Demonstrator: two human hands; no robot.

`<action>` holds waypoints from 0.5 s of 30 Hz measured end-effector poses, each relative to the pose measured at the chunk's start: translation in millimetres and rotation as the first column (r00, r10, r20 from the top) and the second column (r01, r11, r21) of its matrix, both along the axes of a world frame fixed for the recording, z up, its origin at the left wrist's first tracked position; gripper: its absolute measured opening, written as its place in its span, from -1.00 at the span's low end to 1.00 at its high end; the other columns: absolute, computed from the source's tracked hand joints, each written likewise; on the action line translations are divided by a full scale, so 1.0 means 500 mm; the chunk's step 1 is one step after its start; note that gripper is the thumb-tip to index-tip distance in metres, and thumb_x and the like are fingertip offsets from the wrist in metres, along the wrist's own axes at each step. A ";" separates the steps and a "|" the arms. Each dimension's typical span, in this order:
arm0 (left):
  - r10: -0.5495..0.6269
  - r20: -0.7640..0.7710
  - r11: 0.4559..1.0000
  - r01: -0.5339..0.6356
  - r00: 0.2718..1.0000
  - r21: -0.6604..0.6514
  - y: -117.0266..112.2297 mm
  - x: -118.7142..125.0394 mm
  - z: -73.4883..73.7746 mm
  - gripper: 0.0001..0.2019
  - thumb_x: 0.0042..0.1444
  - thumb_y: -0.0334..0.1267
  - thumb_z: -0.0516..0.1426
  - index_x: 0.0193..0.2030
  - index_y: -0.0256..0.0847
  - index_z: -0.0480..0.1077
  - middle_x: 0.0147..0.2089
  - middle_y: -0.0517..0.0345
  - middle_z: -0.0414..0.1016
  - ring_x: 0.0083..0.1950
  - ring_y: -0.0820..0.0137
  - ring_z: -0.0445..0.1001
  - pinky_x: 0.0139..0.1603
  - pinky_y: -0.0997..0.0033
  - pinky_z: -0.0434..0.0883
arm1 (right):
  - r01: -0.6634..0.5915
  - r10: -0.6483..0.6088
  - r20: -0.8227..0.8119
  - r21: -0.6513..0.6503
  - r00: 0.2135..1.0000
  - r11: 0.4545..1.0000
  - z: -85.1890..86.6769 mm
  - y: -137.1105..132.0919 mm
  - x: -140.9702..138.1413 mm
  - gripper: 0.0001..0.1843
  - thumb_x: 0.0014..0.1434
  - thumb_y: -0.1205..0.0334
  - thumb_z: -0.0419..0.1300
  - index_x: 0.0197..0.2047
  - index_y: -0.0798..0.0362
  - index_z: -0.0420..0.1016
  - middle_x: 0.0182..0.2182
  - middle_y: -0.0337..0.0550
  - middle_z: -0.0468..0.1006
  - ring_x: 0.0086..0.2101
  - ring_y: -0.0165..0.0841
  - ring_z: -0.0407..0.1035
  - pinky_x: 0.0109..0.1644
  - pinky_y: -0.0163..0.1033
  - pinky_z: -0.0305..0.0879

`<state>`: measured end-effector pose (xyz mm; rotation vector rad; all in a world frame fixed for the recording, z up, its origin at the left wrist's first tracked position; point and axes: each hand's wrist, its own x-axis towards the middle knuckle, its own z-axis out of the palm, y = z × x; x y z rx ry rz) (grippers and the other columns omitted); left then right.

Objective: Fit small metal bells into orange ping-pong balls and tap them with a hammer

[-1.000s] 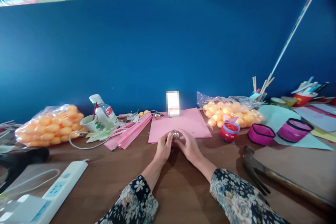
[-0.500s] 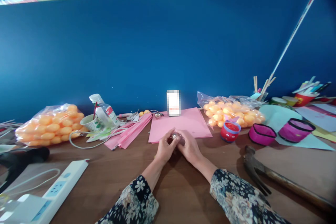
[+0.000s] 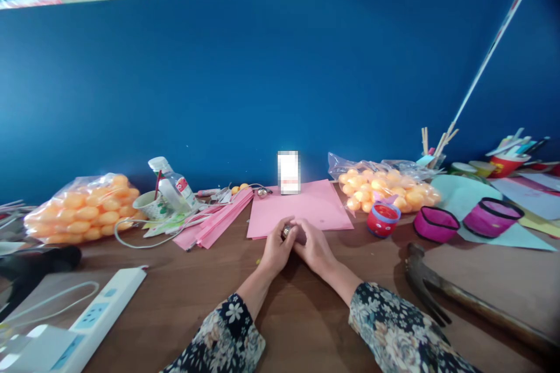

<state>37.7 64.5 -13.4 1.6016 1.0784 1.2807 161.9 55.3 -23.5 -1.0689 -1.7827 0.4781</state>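
Note:
My left hand (image 3: 277, 247) is closed around a small shiny metal ball (image 3: 286, 231), which shows between its thumb and fingers. Pressed against it from the other side, my right hand (image 3: 312, 246) is curled, its fingertips meeting those of the left. What lies under its fingers is hidden. Both hands are above the brown table (image 3: 301, 320), at the near edge of some pink paper sheets (image 3: 306, 204). A similar shiny round piece (image 3: 262, 192) rests by the sheets' far left corner.
A bag of orange balls (image 3: 87, 210) lies left, another bag (image 3: 376, 186) right. Near my right forearm is a hammer (image 3: 472, 303); a power strip (image 3: 102, 303) lies at left. Beyond the hammer stand a red cup (image 3: 383, 221) and purple fabric rings (image 3: 436, 225). A blue partition (image 3: 280, 70) closes the back.
The shiny ball has shifted slightly left and down within my fingers, and now shows on the left hand's side. My fingers have shifted a little; my forearms stay nearly in place.

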 end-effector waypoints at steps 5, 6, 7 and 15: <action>0.028 -0.011 1.000 -0.028 1.000 0.002 0.000 -0.001 0.001 -0.73 0.08 -0.11 0.02 -0.22 -0.25 0.39 -0.34 0.11 0.47 -0.30 0.37 0.40 -0.23 0.40 0.33 | -0.033 0.033 0.007 0.004 0.999 0.999 0.009 -0.006 -0.001 -0.64 0.02 0.34 0.15 -0.06 0.01 0.30 -0.20 -0.11 0.47 -0.19 -0.29 0.37 -0.08 -0.17 0.29; 0.029 -0.010 1.000 -0.029 1.000 -0.002 0.000 -0.001 0.001 -0.73 0.08 -0.11 0.02 -0.23 -0.25 0.40 -0.36 0.12 0.46 -0.32 0.37 0.40 -0.24 0.40 0.33 | -0.034 0.034 0.014 0.006 0.999 0.999 0.010 -0.006 -0.001 -0.65 0.02 0.35 0.15 -0.07 0.01 0.30 -0.21 -0.12 0.47 -0.20 -0.29 0.36 -0.09 -0.17 0.29; 0.027 -0.010 1.000 -0.027 1.000 -0.005 0.000 -0.001 0.001 -0.72 0.08 -0.10 0.01 -0.24 -0.25 0.40 -0.37 0.12 0.46 -0.32 0.37 0.39 -0.25 0.41 0.32 | -0.032 0.032 0.021 0.009 0.999 0.999 0.010 -0.006 -0.001 -0.65 0.02 0.35 0.15 -0.08 0.01 0.31 -0.22 -0.12 0.47 -0.21 -0.29 0.36 -0.10 -0.17 0.29; 0.006 -0.014 1.000 -0.006 1.000 -0.003 -0.002 -0.001 0.005 -0.72 0.10 -0.09 -0.01 -0.28 -0.25 0.39 -0.39 0.13 0.45 -0.34 0.38 0.39 -0.27 0.41 0.33 | -0.010 0.008 0.059 0.022 0.998 1.000 0.010 -0.008 -0.002 -0.69 0.03 0.34 0.14 -0.10 0.03 0.33 -0.25 -0.11 0.46 -0.24 -0.28 0.35 -0.12 -0.17 0.29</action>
